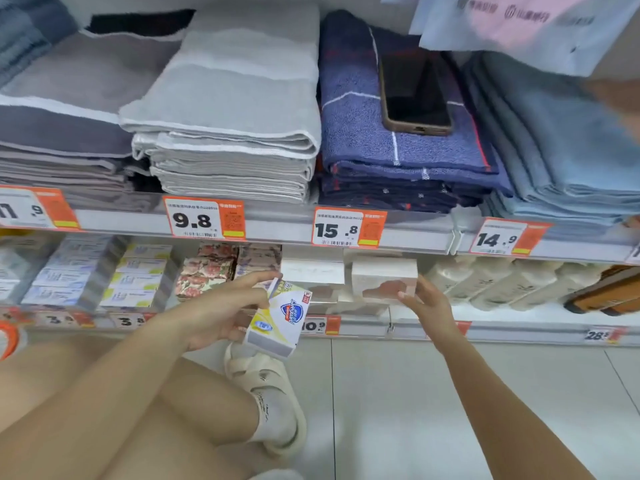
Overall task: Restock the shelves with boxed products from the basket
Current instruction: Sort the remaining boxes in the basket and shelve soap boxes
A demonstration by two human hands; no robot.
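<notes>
Holding: our left hand grips a white soap box with a blue shield logo, fingers curled round its left side, tilted so the printed face shows to us; we judge this keeps it ready for its slot.
Reaching: our right hand is at the lower shelf, thumb and fingers pinching the lower right corner of a pale boxed product, likely to square it up or make room.
Soap box position: in the air in front of the lower shelf, near the shelf edge, not yet shelved.
Matching stock: similar white-and-yellow boxes are stacked to the left on that shelf, so we judge the held box belongs there.
Basket: an orange curved rim shows at far left; we cannot tell if it is the basket.
Upper shelf: folded towels, with a phone lying on the navy stack, parked out of the way.
</notes>
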